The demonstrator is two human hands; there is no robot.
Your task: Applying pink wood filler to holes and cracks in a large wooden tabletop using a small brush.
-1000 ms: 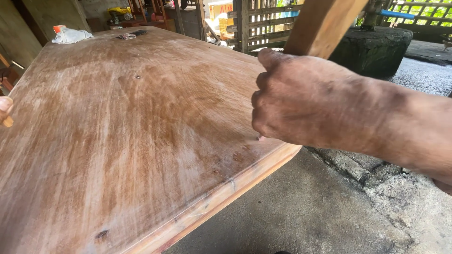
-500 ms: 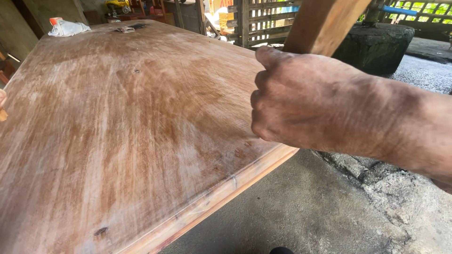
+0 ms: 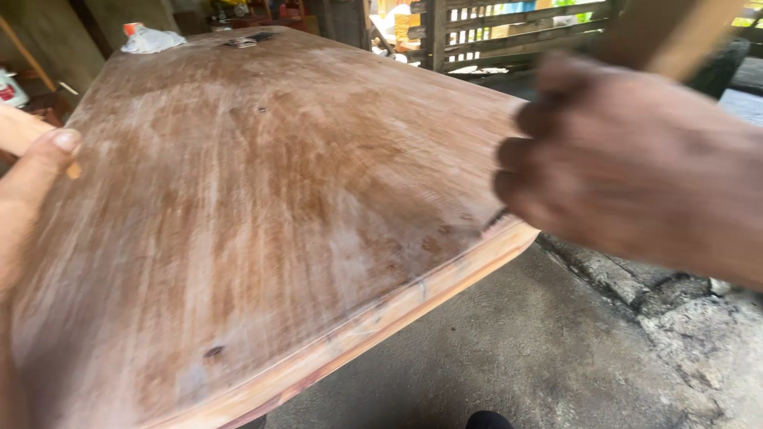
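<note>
A large brown wooden tabletop (image 3: 262, 199), dusty and streaked, fills the middle of the view. My right hand (image 3: 628, 159) is blurred and closed in a fist around a squared wooden leg (image 3: 675, 32) that rises at the tabletop's right corner. My left hand (image 3: 28, 187) comes in at the left edge, thumb up, gripping another pale wooden leg (image 3: 20, 131) at the tabletop's left side. Most of that hand is cut off by the frame.
A white crumpled rag with an orange cap (image 3: 149, 38) and small dark bits (image 3: 248, 40) lie on the far end of the tabletop. A wooden slatted fence (image 3: 509, 32) stands behind. Concrete floor (image 3: 509, 357) and a rough stone edge (image 3: 675, 318) lie below right.
The view has swung left, so the tabletop and right hand sit further right. My left hand has come further into view at the left edge. My right hand is now motion-blurred.
</note>
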